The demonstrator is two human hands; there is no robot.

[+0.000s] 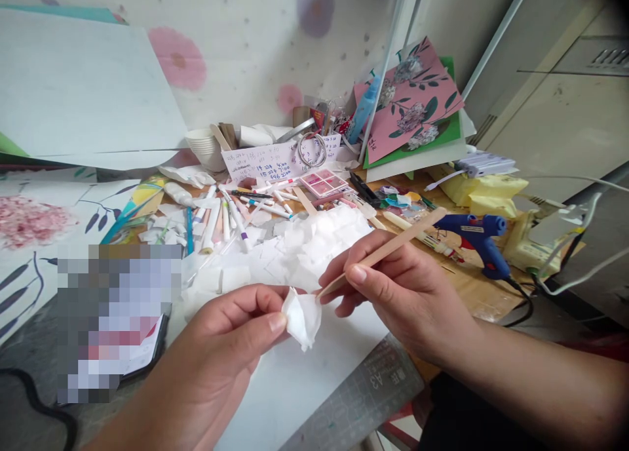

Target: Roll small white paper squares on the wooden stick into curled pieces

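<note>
Between thumb and fingers, my left hand (240,336) pinches a small folded piece of white tissue paper (302,316) at its left edge. My right hand (398,284) grips a flat wooden craft stick (393,246) like a pen, its lower end touching or very close to the paper's right edge. Both hands are above a white sheet (289,398) lying on a grey cutting mat (363,395). Just behind them lies a loose heap of white tissue pieces (324,241).
Markers (236,215) and a pink palette (324,183) lie behind the heap. A blue glue gun (476,231) with a cord rests at right. On the left are a phone (147,346), its screen blurred, and a flower painting (44,221). Paper cups (204,149) stand at the back.
</note>
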